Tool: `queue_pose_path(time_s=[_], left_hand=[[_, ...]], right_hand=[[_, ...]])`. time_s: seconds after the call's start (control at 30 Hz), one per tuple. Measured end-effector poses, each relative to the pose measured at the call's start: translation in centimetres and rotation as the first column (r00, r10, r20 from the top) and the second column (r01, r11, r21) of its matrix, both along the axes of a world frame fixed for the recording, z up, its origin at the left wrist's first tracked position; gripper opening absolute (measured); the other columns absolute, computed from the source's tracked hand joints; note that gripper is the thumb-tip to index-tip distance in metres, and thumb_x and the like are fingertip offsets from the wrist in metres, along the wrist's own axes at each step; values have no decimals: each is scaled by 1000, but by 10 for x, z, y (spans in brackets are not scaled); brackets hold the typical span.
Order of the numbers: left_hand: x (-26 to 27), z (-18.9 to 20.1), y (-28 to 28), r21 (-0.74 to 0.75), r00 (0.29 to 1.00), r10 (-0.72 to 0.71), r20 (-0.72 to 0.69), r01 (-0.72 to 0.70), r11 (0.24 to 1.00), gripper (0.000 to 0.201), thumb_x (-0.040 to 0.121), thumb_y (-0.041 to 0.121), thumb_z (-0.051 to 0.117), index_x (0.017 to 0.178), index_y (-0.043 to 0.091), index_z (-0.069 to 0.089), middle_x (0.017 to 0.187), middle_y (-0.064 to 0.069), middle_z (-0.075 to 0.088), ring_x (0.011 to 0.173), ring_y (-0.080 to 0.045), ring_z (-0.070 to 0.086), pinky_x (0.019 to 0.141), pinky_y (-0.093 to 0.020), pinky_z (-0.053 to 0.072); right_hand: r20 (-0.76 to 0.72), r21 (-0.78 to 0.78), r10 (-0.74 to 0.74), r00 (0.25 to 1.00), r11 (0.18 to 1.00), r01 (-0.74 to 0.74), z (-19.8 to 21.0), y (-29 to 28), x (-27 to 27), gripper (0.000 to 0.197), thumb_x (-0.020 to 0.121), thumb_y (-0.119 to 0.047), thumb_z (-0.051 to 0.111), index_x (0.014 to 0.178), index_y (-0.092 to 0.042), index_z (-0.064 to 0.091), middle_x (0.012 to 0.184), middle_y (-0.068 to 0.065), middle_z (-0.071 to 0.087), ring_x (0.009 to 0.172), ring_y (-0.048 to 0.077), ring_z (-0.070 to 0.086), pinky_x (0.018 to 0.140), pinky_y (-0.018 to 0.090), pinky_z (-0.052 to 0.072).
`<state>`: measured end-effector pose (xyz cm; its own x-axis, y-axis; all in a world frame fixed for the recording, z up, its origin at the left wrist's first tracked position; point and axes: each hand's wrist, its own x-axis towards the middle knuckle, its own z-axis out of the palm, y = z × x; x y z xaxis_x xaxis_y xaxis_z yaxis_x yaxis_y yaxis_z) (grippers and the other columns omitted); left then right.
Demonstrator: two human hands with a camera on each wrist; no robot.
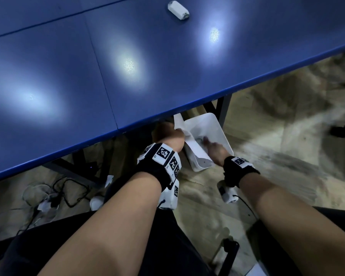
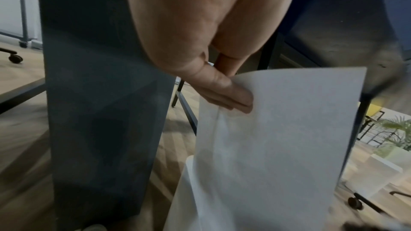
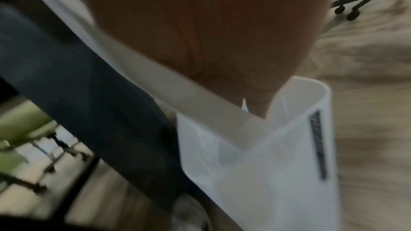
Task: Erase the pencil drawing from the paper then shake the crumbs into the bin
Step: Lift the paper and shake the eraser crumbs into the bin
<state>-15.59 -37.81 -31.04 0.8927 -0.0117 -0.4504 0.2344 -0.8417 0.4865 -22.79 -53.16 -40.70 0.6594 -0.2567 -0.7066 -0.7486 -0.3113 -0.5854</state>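
Below one blue table [image 1: 127, 80], two hands [image 1: 167, 136] hold one paper [image 1: 193, 146] over one bin [image 1: 217, 128].

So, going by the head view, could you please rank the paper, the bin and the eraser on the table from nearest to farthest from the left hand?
1. The paper: pinched in the left hand, hanging into the bin.
2. The bin: on the floor just to that hand's right, below the table edge.
3. The eraser: far up on the blue table, well away from both hands.

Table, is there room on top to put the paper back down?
Yes. The blue table looks bare from its near edge back to the white eraser at the far side. It is crowded below: both hands, left hand and right hand, hold the paper at the white bin.
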Motion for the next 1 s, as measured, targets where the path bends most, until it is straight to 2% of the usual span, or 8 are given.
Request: queue_pose_path(time_s=[0.1,0.17,0.23,0.43,0.57,0.7,0.9,1.0], left_hand=[[0,0,-1,-19,1000,-9,18,9,1000,37,90,32,55,112,5,67,117,-14,67,110,-32,61,97,-38,49],[-1,0,-3,-39,1000,-12,28,13,999,35,89,31,56,110,6,68,114,-12,68,109,-30,62,96,-37,49],[-3,0,-4,-41,999,-11,32,12,999,35,90,31,55,109,5,69,113,-13,69,108,-31,62,96,-37,49],[-8,8,8,-49,999,-32,7,32,998,34,91,33,54,105,7,71,108,-12,70,104,-30,63,94,-38,50],[-12,9,23,-221,995,91,-46,-99,970,27,87,35,60,102,17,75,103,-2,73,100,-23,66,93,-37,52],[-6,17,36,-413,984,152,-87,-175,894,13,84,28,70,88,18,77,95,3,74,97,-17,68,93,-34,52],[-1,27,45,-475,956,228,-184,-290,831,19,88,10,68,105,3,69,103,-2,68,102,-20,64,61,-9,52],[4,33,53,-208,981,182,-67,-192,959,31,100,21,48,122,2,59,131,-14,57,120,-28,53,97,-26,43]], right_hand=[[337,137,-233,912,971,198,16,-2,14,54,104,-43,31,141,-9,50,138,10,55,130,25,50,97,20,37],[471,221,-136,872,975,33,30,14,14,49,104,-32,29,143,-10,48,147,12,51,136,20,47,110,18,34],[440,239,-50,897,969,-63,18,26,9,46,107,-29,27,140,-8,52,144,9,52,131,8,48,116,21,31],[-17,-9,277,961,961,-277,-26,8,4,83,92,-72,20,138,-11,53,143,18,52,129,34,50,108,37,32],[-4,-139,50,999,989,-50,-35,-13,33,58,100,-51,36,120,-6,66,133,19,61,118,36,57,99,37,41],[-44,209,-396,917,894,396,-42,-27,34,52,89,-56,59,111,-9,65,116,9,67,107,32,62,95,41,49],[27,192,-421,907,892,408,-38,-51,38,44,78,-38,77,111,-9,71,94,4,66,80,20,63,64,24,55],[151,-44,-321,935,942,331,-22,-68,47,38,86,-43,67,107,-12,71,100,1,65,93,15,61,85,27,53]])
